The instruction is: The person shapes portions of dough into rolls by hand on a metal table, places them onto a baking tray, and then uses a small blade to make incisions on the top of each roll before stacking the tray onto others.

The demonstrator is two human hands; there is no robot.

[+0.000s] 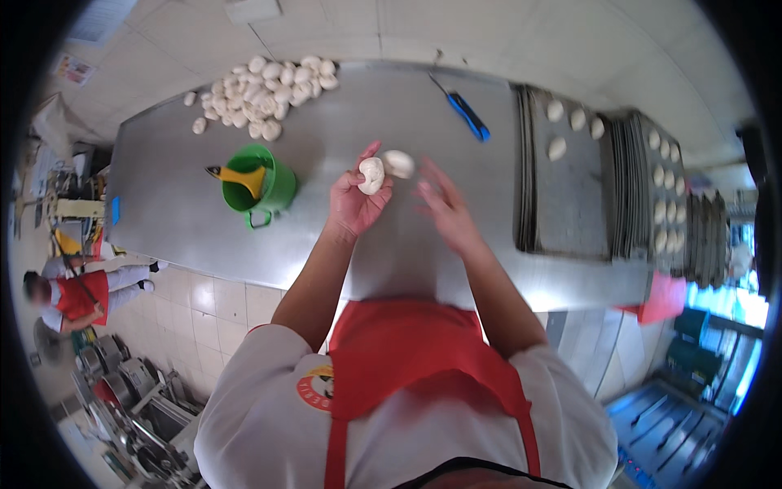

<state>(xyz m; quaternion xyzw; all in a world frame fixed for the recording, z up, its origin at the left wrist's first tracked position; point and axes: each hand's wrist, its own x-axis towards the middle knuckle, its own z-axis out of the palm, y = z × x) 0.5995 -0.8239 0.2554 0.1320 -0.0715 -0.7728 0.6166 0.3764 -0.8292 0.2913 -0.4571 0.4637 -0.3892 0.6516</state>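
Observation:
My left hand (352,207) holds a pale dough ball (371,176) over the steel table, thumb and fingers around it. A second dough piece (398,164), smooth and slightly blurred, shows just right of it; whether it rests on the table or hangs above it I cannot tell. My right hand (448,213) is to the right of that piece, fingers stretched out and smeared by motion, with nothing in them. A heap of dough balls (265,94) lies at the table's far left. Nearer stands a green mug (282,187) with a yellow-handled brush (244,178) in it.
A blue-handled tool (467,115) lies toward the back of the steel table (391,106). On the right, stacked dark trays (570,208) carry a few dough pieces, and another stack (669,147) beside them holds several more. A person in a red apron (83,295) is at the far left.

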